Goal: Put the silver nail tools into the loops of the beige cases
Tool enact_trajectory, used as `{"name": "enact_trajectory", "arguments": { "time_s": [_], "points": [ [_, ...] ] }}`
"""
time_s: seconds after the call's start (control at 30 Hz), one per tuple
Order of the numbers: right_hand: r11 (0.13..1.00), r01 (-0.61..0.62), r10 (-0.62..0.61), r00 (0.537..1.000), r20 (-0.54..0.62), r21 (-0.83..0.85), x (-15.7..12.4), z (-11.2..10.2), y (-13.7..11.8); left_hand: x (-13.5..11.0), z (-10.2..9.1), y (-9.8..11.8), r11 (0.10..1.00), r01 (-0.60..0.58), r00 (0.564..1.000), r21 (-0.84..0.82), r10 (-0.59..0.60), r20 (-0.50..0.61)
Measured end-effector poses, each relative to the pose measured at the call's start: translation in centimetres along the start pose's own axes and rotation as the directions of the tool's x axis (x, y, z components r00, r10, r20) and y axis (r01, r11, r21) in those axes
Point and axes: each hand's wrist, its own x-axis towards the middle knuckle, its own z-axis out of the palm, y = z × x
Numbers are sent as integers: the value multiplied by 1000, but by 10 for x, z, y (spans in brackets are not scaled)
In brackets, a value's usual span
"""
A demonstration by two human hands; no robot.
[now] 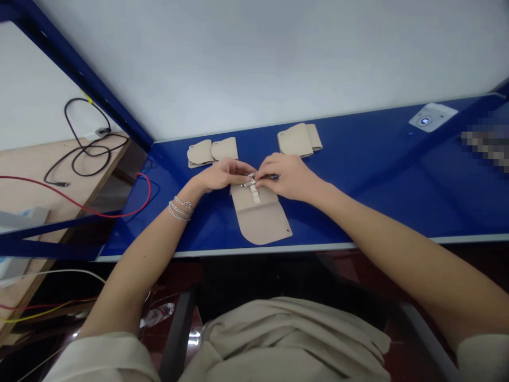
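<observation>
Listing from the centre outward, we enter one open beige pouch (263, 223), laid flat on the blue worktop (358, 212) beneath both hands, rounded flap toward the front edge. Handling, as we judge it: light, soft, bendable, not fragile, little given to slipping; best taken by a side edge, clear of the small hole near the flap's corner. On its upper half, one pale strip (255, 196). At the strip's upper end, one silvery piece (249, 184), probably hard and slick, to be pinched by its ends. Left grip (221, 174): fingertips at the silvery piece; we cannot tell whether they pinch it. Right grip (293, 176): thumb and fingers closed on one slim metal piece (274, 176), too small for us to identify. Folded beige pouches (225, 149): two side by side behind the left grip; behind the right, one overlapping stack (295, 140), apparently two, though we cannot be certain. Farther out: one white device (439, 114), round display lit, far right; one black cable (62, 184), left, off the worktop
</observation>
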Motion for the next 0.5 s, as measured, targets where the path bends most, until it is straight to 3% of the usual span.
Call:
{"name": "enact_trajectory", "arguments": {
  "time_s": [0.5],
  "points": [
    [998, -56, 56, 998, 19, 15, -1, -3, -8, 1, 0, 0, 1000, -9, 1000, -4, 9, -1]
  ]
}}
